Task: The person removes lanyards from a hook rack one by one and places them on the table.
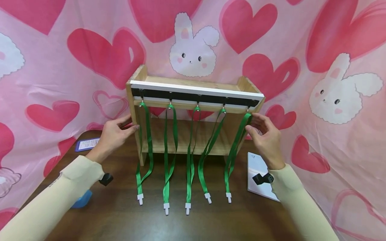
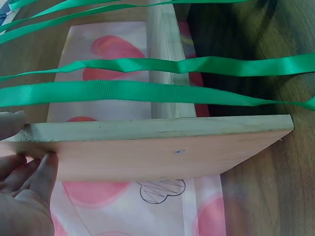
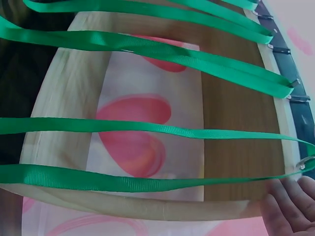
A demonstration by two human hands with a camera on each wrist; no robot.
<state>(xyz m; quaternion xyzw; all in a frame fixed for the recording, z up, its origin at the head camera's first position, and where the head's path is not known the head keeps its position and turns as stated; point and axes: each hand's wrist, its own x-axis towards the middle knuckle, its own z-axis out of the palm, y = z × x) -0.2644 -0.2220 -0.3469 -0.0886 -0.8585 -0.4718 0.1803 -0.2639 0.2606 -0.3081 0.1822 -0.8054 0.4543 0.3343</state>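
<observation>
Wood is occupying both grips. Left hand (image 1: 116, 134): is pinching the left side of the rack (image 1: 182, 134), thumb lying on the front edge, fingers bending against the outer face. Right hand (image 1: 267, 136): is holding the right side near the top, thumb and fingers half closed about it. Rack: is standing on the table (image 1: 120, 214), between the hands. Lanyards (image 1: 149, 134), five, green: are hanging from the black strip (image 1: 184, 96) at its upper front, white clips (image 1: 166, 208) tipping the lower ends. Card (image 1: 86, 144), blue-edged: is lying at left. Cloth (image 1: 105, 13), pink, hearts and rabbits: is hanging behind.
</observation>
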